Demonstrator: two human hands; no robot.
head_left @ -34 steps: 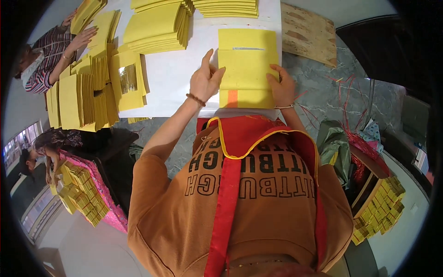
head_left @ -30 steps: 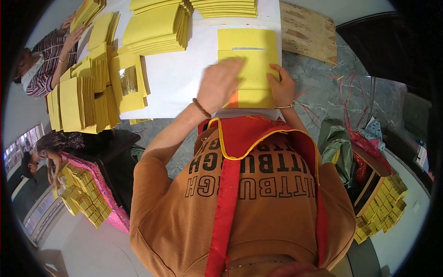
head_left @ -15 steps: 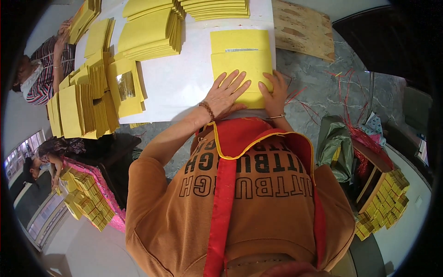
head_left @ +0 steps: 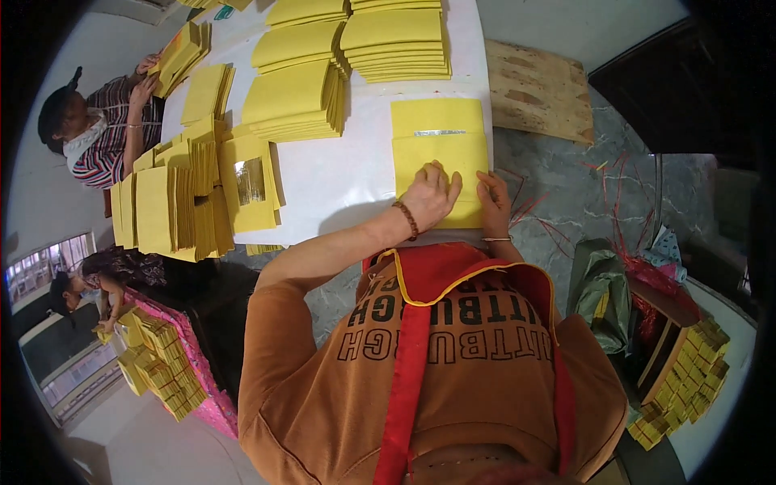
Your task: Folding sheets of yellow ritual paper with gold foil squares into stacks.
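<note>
While flat, both hands press paper (yellow).

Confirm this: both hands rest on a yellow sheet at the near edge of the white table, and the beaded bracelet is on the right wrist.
Wrong wrist. The head view shows the beaded bracelet on the left wrist. The rest holds: left hand and right hand rest on the yellow sheet at the near edge of the white table.

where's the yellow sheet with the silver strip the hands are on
In the head view, the yellow sheet lies at the white table's near right edge, under the left hand and right hand, below a yellow stack.
</note>
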